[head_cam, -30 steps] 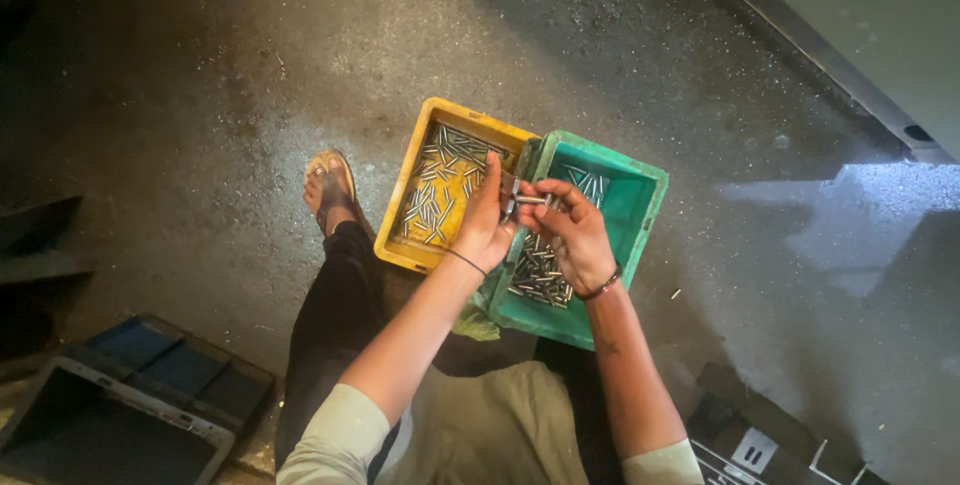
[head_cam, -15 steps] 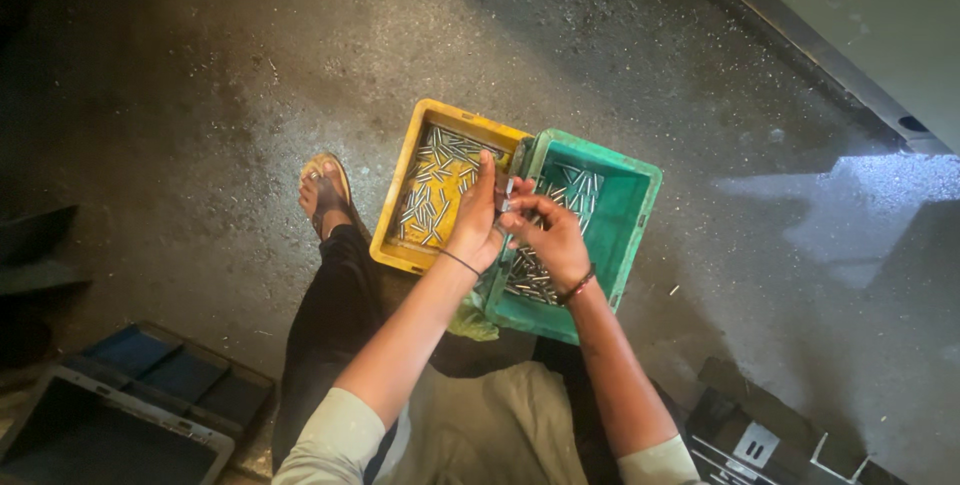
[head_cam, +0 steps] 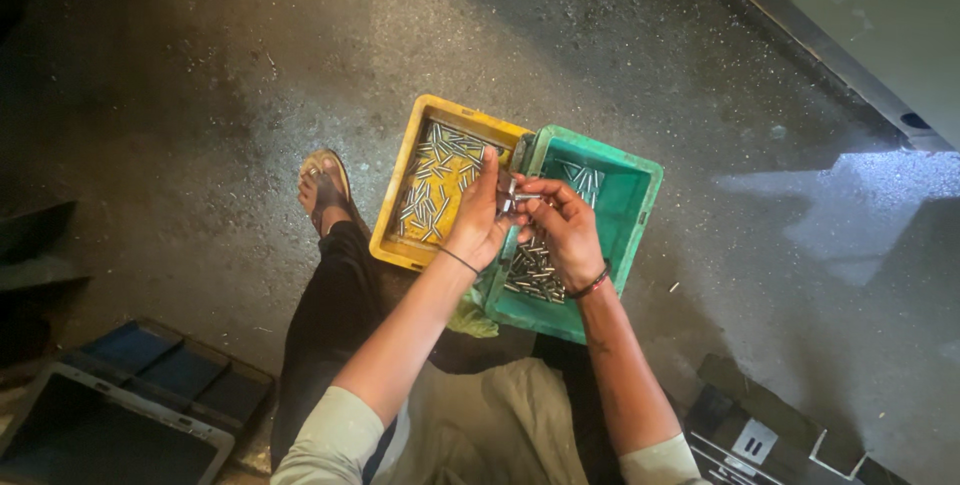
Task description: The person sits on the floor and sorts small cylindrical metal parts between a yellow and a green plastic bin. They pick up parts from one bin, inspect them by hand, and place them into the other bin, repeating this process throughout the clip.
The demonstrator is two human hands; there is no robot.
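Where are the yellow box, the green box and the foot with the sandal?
yellow box [head_cam: 392,241]: head view, on its bare left wall.
green box [head_cam: 630,207]: head view, on its bare inside near the right rim.
foot with the sandal [head_cam: 322,188]: head view, on the top of the foot.

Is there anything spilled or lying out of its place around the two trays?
Yes, slightly: one small pale piece lies loose on the floor, right of the green tray. The other pins sit inside it and the yellow tray.
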